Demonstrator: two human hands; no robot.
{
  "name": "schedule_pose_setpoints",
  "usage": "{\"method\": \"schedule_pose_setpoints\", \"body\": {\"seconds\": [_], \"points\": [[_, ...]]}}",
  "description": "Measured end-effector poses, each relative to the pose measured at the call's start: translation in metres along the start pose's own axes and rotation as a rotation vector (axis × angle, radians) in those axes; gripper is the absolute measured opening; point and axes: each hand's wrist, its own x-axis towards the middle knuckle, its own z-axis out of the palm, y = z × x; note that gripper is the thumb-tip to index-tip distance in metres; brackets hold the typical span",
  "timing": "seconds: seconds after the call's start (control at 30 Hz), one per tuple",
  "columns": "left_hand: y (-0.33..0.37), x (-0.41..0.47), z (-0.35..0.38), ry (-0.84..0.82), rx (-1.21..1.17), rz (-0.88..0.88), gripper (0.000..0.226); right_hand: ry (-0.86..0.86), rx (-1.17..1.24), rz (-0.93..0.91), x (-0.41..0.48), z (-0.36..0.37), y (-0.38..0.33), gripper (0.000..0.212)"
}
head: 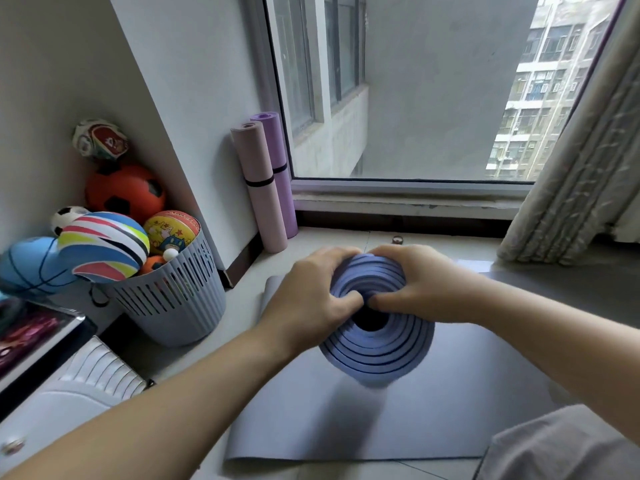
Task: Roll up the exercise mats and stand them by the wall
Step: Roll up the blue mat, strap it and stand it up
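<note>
A blue-purple exercise mat roll (pixel 379 351) stands on end in the middle of the view, its spiral end facing me. My left hand (pixel 311 296) grips its left upper rim, thumb tucked into the hollow core. My right hand (pixel 419 285) grips the right upper rim the same way. Under the roll a grey-blue mat (pixel 346 420) lies flat on the floor. Two rolled mats stand upright in the corner by the wall and window: a pink mat (pixel 258 188) and a purple mat (pixel 280 168), each with a black strap.
A grey slatted basket (pixel 173 292) full of balls stands at the left against the wall. A white cabinet (pixel 52 403) fills the lower left. A small round object (pixel 398 240) lies by the window sill. A curtain (pixel 568 188) hangs at the right.
</note>
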Motion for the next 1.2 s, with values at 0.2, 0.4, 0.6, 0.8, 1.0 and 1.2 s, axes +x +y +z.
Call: {"method": "schedule_pose_setpoints", "body": {"seconds": [0.2,0.4,0.6,0.8,1.0,1.2], "points": [[-0.025,0.001,0.019,0.072,0.070,0.101,0.049,0.315,-0.072,-0.073,-0.001,0.044,0.020,0.050],[-0.066,-0.019,0.058,-0.027,0.118,-0.015,0.045,0.298,-0.126,0.027,-0.004,0.106,0.058,0.053],[-0.092,-0.052,0.071,-0.160,0.207,0.019,0.047,0.054,-0.363,0.067,0.002,0.133,0.053,0.043],[-0.111,-0.060,0.064,-0.017,0.230,0.052,0.047,0.080,-0.319,0.021,0.024,0.142,0.040,0.038],[-0.130,-0.049,0.052,0.149,0.283,0.223,0.043,0.249,-0.301,-0.131,0.050,0.150,0.041,0.039],[-0.184,-0.024,0.041,0.260,0.307,0.242,0.038,0.398,-0.313,-0.270,0.113,0.175,0.046,0.045]]}}
